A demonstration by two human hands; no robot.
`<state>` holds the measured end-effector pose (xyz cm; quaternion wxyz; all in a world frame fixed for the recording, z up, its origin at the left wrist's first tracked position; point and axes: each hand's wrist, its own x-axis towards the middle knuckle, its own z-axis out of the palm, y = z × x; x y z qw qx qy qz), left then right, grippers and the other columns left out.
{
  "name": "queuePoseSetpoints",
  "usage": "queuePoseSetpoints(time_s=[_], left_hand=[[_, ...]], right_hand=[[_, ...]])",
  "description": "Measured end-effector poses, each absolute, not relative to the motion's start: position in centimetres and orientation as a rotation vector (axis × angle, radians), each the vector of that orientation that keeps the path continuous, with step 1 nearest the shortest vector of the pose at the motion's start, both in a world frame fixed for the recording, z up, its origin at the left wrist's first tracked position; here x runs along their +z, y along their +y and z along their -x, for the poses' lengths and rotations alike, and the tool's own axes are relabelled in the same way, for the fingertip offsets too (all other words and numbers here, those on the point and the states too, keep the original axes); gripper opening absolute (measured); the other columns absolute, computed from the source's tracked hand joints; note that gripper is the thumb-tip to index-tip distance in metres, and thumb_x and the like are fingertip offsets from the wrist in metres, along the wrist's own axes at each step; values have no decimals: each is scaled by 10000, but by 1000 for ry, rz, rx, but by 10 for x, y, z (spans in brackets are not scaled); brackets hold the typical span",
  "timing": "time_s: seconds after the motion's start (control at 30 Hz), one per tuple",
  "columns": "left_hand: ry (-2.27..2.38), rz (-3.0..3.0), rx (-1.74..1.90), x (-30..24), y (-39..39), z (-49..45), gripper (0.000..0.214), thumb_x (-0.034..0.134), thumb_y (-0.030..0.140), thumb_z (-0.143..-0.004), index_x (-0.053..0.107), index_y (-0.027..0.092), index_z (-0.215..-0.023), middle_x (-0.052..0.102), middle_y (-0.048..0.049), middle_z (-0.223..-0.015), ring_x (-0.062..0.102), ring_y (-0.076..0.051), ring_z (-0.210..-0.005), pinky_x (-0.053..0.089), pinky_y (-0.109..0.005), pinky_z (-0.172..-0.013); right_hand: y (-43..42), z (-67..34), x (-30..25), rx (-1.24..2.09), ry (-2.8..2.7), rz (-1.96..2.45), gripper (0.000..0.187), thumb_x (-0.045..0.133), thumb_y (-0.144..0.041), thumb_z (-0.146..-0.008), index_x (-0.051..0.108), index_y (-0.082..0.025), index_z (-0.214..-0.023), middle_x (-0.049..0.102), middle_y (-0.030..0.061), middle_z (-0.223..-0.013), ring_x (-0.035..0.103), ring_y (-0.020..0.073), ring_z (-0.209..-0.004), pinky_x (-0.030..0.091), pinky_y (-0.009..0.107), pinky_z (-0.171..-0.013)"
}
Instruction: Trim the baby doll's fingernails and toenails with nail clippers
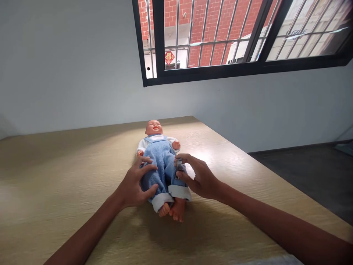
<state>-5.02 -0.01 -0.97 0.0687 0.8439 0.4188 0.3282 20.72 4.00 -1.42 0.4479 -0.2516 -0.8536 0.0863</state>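
Note:
A baby doll [158, 156] in blue fleece overalls and a white top lies on its back, its bare feet toward me. My left hand [138, 182] rests on the doll's leg on the left side, fingers spread over the blue cloth. Between the thumb and fingers of my right hand [202, 176] is a small shiny metal nail clipper [179, 168], held over the doll's other leg. The white trouser cuffs are just below it. Part of the clipper is covered by my fingertips.
The doll lies on a light wooden table [68, 176], whose right edge [264, 167] drops to a dark floor [303, 176]. Behind stands a pale wall [82, 73] with a barred, black-framed window [209, 68].

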Motion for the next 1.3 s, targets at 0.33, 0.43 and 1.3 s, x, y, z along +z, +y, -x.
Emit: queuePoseSetpoints(time_s=[0.33,0.43,1.3], left_hand=[[1188,-2729,923,-7,-8,49,460,710,360,-731,543,209,-1132,459,-118,-1244,447,-330,-1244,340,-572,-1101],[1182,-2781,905,-5,-12,47,459,709,364,-729,550,194,-1125,474,-120,-1211,480,-314,-1187,295,-585,-1121],[798,-2963,689,-12,-30,20,341,590,417,-816,611,189,-1069,639,-32,-849,571,-204,-920,273,-423,-1074]], right_hand=[[36,-208,-15,76,-2096,459,313,583,-324,-882,527,-182,-1156,650,59,-883,623,199,-760,522,342,-682],[37,-208,-16,-19,-2062,338,371,611,-333,-859,526,-171,-1182,643,63,-841,609,212,-732,517,364,-667],[-18,-198,-10,-341,-2226,-362,235,572,-144,-784,562,-233,-566,659,5,-663,483,112,-499,394,245,-373]])
